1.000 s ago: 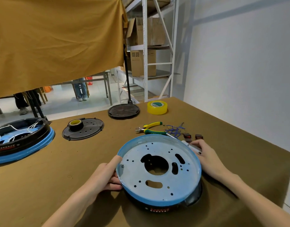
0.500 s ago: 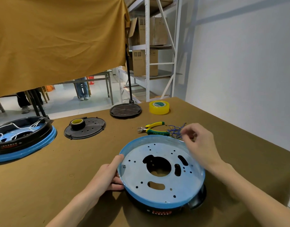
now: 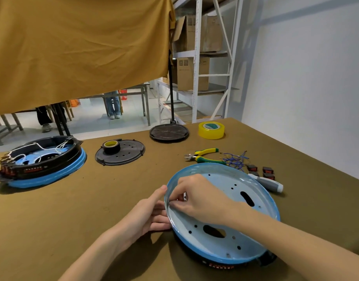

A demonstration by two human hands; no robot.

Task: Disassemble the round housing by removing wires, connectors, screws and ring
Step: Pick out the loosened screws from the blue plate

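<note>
The round housing (image 3: 255, 209) lies in front of me, its light-blue perforated plate facing up over a black base. My left hand (image 3: 146, 216) grips its left edge, thumb up against the rim. My right hand (image 3: 201, 197) reaches across the plate to that same rim, its curled fingertips pinching a small part there; what the part is stays hidden. Loose blue wires (image 3: 233, 159) and small dark connectors (image 3: 259, 171) lie on the table behind the housing.
Green-yellow pliers (image 3: 203, 156) and a grey screwdriver (image 3: 266, 182) lie beyond the housing. Farther back are yellow tape (image 3: 211, 129), a black disc (image 3: 169, 132) and a black lid carrying a tape roll (image 3: 119, 152). A second wired housing (image 3: 42, 161) sits far left. The table edge runs along the right.
My right hand left the housing's right side, rose over the wires, then crossed the plate to the left rim, where it now pinches. My left hand kept its grip.
</note>
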